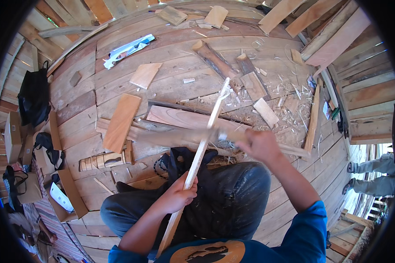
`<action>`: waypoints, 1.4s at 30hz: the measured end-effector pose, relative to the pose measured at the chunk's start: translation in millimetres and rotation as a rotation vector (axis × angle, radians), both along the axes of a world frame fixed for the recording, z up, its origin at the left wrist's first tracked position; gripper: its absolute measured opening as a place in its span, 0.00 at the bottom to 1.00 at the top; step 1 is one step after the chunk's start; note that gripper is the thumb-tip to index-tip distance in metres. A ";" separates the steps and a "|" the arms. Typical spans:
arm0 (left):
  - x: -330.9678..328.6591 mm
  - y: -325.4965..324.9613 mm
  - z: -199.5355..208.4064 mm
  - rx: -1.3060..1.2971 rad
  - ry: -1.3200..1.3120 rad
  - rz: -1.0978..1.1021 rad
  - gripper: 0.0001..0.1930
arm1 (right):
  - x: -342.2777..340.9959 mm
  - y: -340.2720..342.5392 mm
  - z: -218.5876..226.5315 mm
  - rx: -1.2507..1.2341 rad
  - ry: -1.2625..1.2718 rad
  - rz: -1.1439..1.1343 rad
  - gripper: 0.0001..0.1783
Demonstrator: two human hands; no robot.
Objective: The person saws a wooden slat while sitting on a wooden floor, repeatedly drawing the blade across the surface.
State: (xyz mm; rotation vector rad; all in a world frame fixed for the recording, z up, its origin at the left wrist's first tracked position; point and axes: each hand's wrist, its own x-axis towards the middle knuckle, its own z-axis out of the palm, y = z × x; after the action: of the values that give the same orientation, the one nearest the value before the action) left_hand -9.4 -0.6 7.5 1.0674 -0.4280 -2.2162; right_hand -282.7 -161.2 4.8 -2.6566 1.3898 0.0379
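Note:
My left hand (178, 194) is closed around a long, thin strip of pale wood (202, 151). The strip slants from my lap up to a frayed far end above the floor. My right hand (262, 145) grips the handle of a long-bladed knife (180, 136), whose blade is smeared by motion. That blade points left and crosses the strip in the picture, above my left hand; whether they touch I cannot tell. Dark trousers (243, 188) cover my bent legs beneath both hands.
Shavings and chips litter the plank floor (171, 52) ahead. Boards (122, 122), a split log (213, 59) and a carved wooden sheath-like piece (103, 161) lie around. Left are cardboard boxes (68, 193) and a black bag (34, 96). Another person's legs (373, 173) show at right.

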 end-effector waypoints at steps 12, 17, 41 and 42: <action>-3.3 -4.6 3.4 -0.037 0.022 -0.003 0.17 | -53.3 -39.5 28.6 -0.085 -0.150 -0.709 0.32; -3.1 -4.7 0.7 -0.037 -0.066 0.004 0.14 | -14.9 6.0 17.8 0.295 -0.490 -0.600 0.27; -4.4 -3.8 -9.1 0.040 0.229 0.194 0.13 | -13.2 56.1 31.8 0.446 -0.525 -0.713 0.25; -5.0 -3.0 -10.4 0.062 0.286 0.212 0.15 | -16.2 65.9 31.3 0.477 -0.574 -0.709 0.24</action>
State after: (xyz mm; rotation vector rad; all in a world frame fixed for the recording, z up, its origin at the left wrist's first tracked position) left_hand -14.3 -3.6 -2.9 0.7703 -0.1162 -2.1578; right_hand -298.9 -95.3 36.1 -1.5199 1.7235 -0.3812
